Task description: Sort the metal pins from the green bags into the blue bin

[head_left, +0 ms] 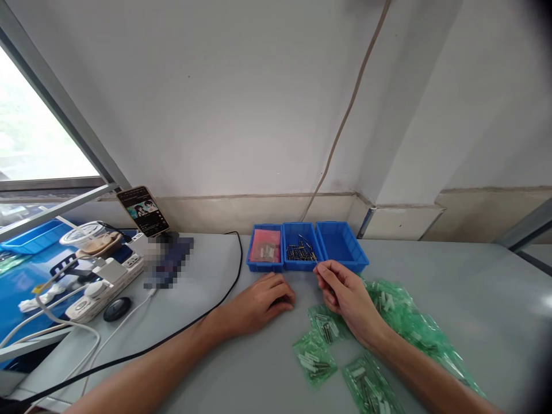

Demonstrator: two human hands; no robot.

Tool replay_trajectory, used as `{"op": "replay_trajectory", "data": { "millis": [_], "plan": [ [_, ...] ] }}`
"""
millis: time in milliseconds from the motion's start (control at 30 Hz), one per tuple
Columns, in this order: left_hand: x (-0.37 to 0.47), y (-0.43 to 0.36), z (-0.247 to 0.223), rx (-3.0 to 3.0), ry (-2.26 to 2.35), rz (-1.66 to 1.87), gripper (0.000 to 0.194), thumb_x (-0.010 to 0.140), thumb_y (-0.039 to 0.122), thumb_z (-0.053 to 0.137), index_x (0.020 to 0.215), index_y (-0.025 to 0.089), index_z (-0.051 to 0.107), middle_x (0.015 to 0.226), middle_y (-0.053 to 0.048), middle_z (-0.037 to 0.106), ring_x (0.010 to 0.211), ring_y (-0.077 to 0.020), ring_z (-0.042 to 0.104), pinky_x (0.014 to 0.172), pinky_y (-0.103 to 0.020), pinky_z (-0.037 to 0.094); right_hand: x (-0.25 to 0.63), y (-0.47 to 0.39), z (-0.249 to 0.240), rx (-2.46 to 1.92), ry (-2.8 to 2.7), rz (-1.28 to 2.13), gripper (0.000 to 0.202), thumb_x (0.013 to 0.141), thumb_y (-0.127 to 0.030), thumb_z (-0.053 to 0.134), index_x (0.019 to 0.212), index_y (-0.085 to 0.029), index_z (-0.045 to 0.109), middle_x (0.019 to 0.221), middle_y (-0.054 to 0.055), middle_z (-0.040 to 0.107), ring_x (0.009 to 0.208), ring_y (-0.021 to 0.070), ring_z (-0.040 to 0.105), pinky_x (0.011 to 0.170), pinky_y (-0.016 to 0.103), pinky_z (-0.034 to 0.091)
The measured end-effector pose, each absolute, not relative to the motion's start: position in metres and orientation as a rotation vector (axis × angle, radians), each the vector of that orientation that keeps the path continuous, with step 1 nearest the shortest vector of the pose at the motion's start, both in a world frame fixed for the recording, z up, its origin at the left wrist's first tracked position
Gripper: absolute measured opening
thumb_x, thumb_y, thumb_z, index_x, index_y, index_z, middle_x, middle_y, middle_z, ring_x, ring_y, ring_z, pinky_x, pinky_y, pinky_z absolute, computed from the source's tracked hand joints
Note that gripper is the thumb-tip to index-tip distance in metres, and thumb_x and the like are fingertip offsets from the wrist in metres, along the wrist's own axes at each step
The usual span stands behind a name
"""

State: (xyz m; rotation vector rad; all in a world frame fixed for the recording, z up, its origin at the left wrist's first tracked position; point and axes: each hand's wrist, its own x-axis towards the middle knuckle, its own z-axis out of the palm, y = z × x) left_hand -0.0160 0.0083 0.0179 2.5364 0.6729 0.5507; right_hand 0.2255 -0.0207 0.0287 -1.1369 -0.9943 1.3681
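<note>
My right hand (345, 293) is closed in a pinch at the front edge of the middle blue bin (302, 266). A thin metal sliver shows near its fingertips, too small to name. Many small dark metal screws or pins (301, 251) lie in that bin. My left hand (268, 298) rests on the table before the bins, fingers curled together and nothing visible in them. Around my right wrist lie green plastic bags, among them one small bag (326, 326), another bag (314, 359) and a larger bag (373, 388), holding white plugs and metal screws.
The left blue bin (264, 267) holds a pink bag (265, 244); the right blue bin (340, 244) stands beside. A heap of green bags (414, 322) lies right. A black cable (172, 333) passes under my left forearm. Leftward are a phone (144, 210), power strip (103, 290) and mouse-like black object (117, 309).
</note>
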Motion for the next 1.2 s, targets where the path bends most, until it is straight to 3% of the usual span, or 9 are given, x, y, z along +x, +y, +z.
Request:
{"op": "replay_trajectory", "data": {
  "millis": [300,500,700,900,1033,1200],
  "plan": [
    [-0.016,0.006,0.021,2.602,0.733,0.566,0.01,0.106,0.021,0.056,0.116,0.021,0.059,0.113,-0.007,0.063,0.105,-0.0222,0.057,0.097,-0.035,0.046,0.227,-0.02,0.024,-1.133,-0.976,1.371,0.047,0.084,-0.064,0.081,0.092,-0.02,0.067,0.073,-0.005,0.053,0.047,0.0036,0.035,0.041,0.017,0.022],
    [-0.016,0.004,0.022,2.686,0.791,0.509,0.034,0.087,0.011,0.061,0.119,0.022,0.057,0.114,-0.006,0.06,0.104,-0.0243,0.054,0.098,-0.04,0.042,0.227,-0.016,0.021,-1.151,-0.987,1.348,0.048,0.083,-0.066,0.08,0.093,-0.02,0.067,0.071,-0.006,0.053,0.045,0.0043,0.034,0.039,0.017,0.022],
    [-0.016,0.002,0.022,2.706,0.841,0.472,0.037,0.083,0.008,0.057,0.117,0.022,0.054,0.112,-0.006,0.059,0.103,-0.025,0.051,0.096,-0.041,0.041,0.225,-0.019,0.018,-1.216,-1.152,1.206,0.049,0.089,-0.068,0.071,0.11,-0.024,0.066,0.074,-0.004,0.058,0.046,0.0096,0.039,0.037,0.022,0.028],
    [-0.016,0.004,0.024,2.63,0.81,0.487,0.026,0.09,0.007,0.053,0.112,0.021,0.054,0.109,-0.007,0.059,0.099,-0.0236,0.052,0.093,-0.037,0.044,0.228,-0.025,0.016,-1.336,-1.668,0.766,0.024,0.106,-0.046,0.055,0.102,-0.027,0.068,0.082,0.001,0.066,0.069,0.0199,0.058,0.064,0.032,0.046],
    [-0.016,0.004,0.026,2.567,0.784,0.555,0.019,0.101,0.01,0.048,0.114,0.021,0.055,0.111,-0.008,0.061,0.105,-0.0234,0.054,0.097,-0.037,0.045,0.227,-0.027,0.016,-1.293,-2.009,0.585,0.017,0.106,-0.028,0.054,0.098,-0.025,0.069,0.096,0.005,0.07,0.086,0.0241,0.064,0.079,0.036,0.049],
    [-0.017,0.005,0.025,2.454,0.775,0.58,0.007,0.108,0.019,0.051,0.113,0.021,0.055,0.112,-0.007,0.062,0.105,-0.0217,0.056,0.096,-0.034,0.047,0.224,-0.028,0.013,-1.265,-2.21,0.474,0.012,0.103,-0.019,0.058,0.1,-0.024,0.069,0.1,0.006,0.069,0.096,0.0268,0.065,0.085,0.038,0.051]
  ]
}}
